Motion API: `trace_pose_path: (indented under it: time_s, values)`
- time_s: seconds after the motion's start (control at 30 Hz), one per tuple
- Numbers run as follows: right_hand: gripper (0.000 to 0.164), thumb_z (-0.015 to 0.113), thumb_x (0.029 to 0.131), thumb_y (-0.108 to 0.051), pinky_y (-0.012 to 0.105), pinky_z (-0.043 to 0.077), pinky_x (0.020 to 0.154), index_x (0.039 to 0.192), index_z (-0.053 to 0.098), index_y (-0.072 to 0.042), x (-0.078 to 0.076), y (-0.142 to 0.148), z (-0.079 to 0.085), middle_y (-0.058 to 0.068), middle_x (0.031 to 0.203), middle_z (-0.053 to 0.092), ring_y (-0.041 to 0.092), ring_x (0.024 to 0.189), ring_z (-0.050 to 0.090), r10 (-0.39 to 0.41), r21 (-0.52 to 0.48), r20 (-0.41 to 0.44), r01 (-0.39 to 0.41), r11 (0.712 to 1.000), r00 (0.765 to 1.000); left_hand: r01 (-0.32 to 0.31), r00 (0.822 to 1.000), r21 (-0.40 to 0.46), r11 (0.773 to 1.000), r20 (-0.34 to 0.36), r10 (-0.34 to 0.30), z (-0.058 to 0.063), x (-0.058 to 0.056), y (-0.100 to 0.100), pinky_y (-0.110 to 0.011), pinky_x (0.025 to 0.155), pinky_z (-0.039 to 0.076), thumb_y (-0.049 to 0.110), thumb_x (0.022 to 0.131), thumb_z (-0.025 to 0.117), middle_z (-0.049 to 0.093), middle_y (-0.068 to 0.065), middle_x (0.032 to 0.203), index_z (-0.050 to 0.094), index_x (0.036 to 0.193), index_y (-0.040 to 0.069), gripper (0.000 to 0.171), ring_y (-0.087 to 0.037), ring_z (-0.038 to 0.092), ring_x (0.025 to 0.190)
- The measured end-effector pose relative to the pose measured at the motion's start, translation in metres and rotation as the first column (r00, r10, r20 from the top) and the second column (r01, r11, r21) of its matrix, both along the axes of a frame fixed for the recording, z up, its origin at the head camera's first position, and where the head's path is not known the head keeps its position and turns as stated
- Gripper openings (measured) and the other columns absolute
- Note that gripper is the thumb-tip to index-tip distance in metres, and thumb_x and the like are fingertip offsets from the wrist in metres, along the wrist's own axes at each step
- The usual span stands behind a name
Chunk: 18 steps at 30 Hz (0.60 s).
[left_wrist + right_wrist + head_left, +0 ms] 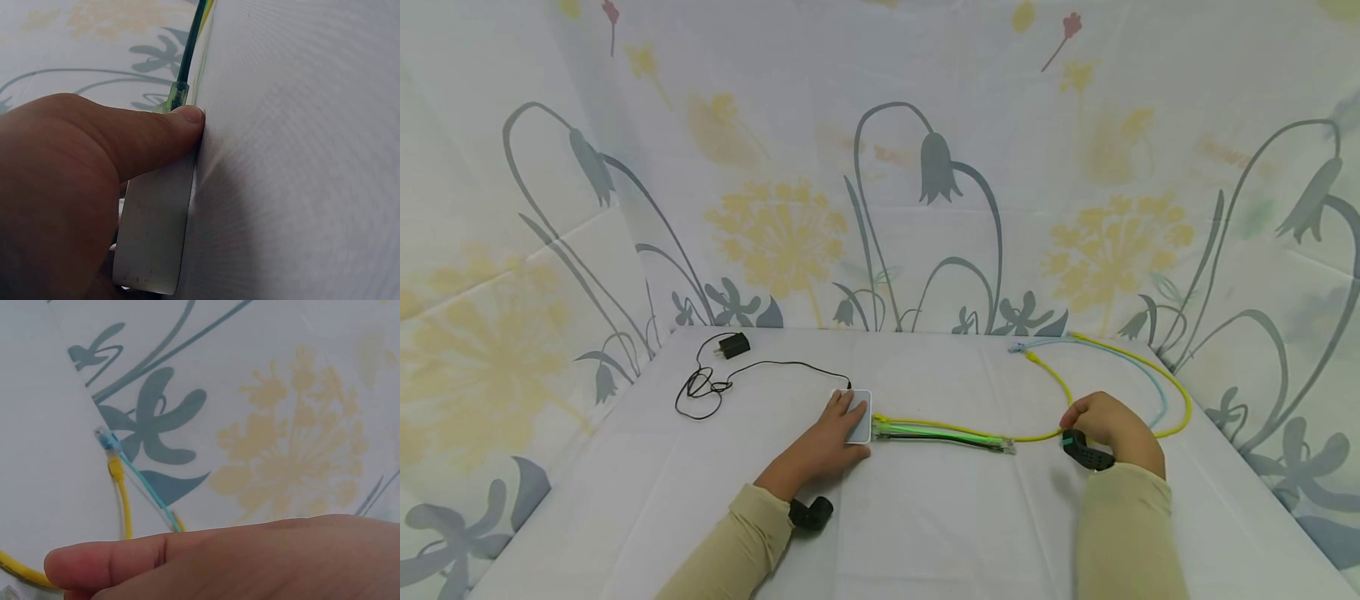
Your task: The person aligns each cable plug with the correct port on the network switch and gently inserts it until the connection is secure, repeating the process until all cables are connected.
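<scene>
- With left hand (826,446) spread over white box (859,427) at 6 o'clock
- With right hand (1111,423) at 4 o'clock, pinching yellow cable (1037,437)
- Could pull yellow plug (880,419) loose at box's 3 o'clock edge by tugging too hard
- Might drag black cord (778,362), toward 10 o'clock, by sliding white box

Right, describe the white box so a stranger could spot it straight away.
On the white table, find the person's left hand. Beneath its fingers lies a flat white box with a thin black wire plugged into its far side. Its pale body sets it apart from the black plug farther back and the yellow cable to its right.
</scene>
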State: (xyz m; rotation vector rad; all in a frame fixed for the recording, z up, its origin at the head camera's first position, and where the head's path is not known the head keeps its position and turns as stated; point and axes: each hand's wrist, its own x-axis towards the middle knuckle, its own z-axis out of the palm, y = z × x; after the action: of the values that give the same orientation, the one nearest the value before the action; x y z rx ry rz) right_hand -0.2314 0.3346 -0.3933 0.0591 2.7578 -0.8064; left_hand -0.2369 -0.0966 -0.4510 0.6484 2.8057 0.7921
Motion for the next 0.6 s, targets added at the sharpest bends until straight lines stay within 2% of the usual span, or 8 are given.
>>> trace_pose_path:
  time_s: [0.2,0.4,0.53,0.6]
  values:
    - [0.014,0.065,0.08,-0.008,0.044,0.042,0.087,0.09,0.073,-0.005,0.0005,0.0014,0.0014,0.012,0.099,0.069,0.03,0.097,0.057,-0.007,0.01,-0.002,0.007,1.0,1.0,0.004,1.0,0.001,1.0,-0.009,-0.004,0.0003,-0.0002,-0.0004,-0.05,0.118,0.022,0.032,0.094,0.063,0.012,-0.016,0.163,0.03,0.153,0.009,0.071,-0.033,0.001,0.152]
    - [0.013,0.062,0.081,-0.004,0.029,0.04,0.07,0.087,0.074,-0.002,-0.0018,0.0053,-0.0031,0.002,0.08,0.067,0.022,0.081,0.055,-0.027,0.0,0.058,0.027,1.0,0.998,0.002,1.0,0.012,1.0,-0.002,-0.002,-0.0001,-0.0002,-0.0006,-0.051,0.117,0.022,0.031,0.094,0.064,0.012,-0.016,0.163,0.03,0.153,0.009,0.071,-0.034,0.001,0.152]
    - [0.018,0.058,0.081,0.001,0.026,0.038,0.063,0.089,0.073,0.001,-0.0033,0.0064,-0.0059,-0.005,0.067,0.06,0.017,0.07,0.05,-0.041,-0.038,0.09,0.045,0.998,0.995,-0.001,1.0,0.013,1.0,0.003,0.001,0.0001,-0.0003,-0.0004,-0.051,0.117,0.022,0.031,0.094,0.064,0.012,-0.015,0.163,0.03,0.153,0.009,0.071,-0.033,0.001,0.152]
    - [0.015,0.06,0.081,0.0,0.026,0.038,0.062,0.088,0.073,0.001,-0.0036,0.0062,-0.0069,-0.006,0.065,0.059,0.016,0.067,0.049,-0.042,-0.05,0.095,0.047,0.998,0.995,-0.003,1.0,0.014,1.0,0.004,0.003,0.0005,-0.0003,-0.0002,-0.051,0.117,0.022,0.031,0.094,0.064,0.012,-0.015,0.163,0.03,0.153,0.009,0.071,-0.033,0.001,0.152]
